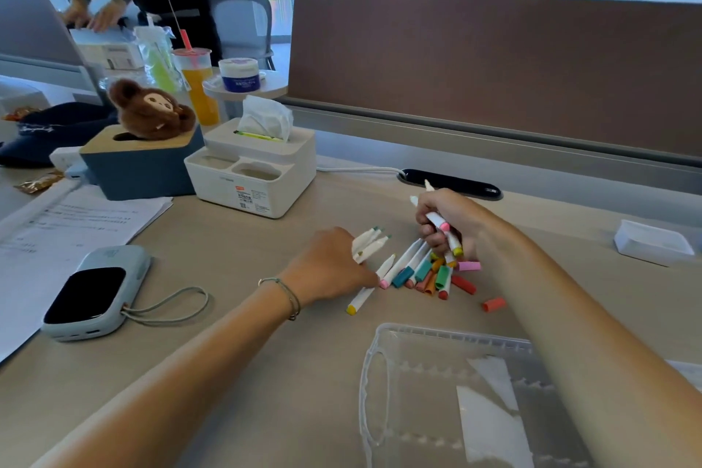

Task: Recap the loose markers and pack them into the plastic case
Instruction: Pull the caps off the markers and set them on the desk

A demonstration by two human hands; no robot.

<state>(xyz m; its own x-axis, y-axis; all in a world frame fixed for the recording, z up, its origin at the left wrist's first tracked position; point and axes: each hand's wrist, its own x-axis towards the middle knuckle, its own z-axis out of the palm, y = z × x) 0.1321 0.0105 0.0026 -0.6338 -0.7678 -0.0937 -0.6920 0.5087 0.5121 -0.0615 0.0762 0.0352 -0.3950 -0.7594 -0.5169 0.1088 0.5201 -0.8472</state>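
Observation:
A heap of white markers [408,262] and loose coloured caps [437,277] lies on the beige desk. My left hand [330,266] grips a few uncapped markers [368,241] at the heap's left side. My right hand [446,218] is curled round a bundle of markers [440,220], tips pointing up and coloured ends down over the heap. One marker with a yellow end [361,300] lies apart near my left hand. A red cap [494,304] sits alone to the right. The clear plastic case [383,391] lies open in front, at the desk's near edge.
A white tissue box organiser [252,173] and a blue box with a plush toy [140,163] stand at the back left. A power bank [95,293] and papers [72,224] lie left. A white lid-like tray [653,243] sits far right. A brown partition [494,68] closes the back.

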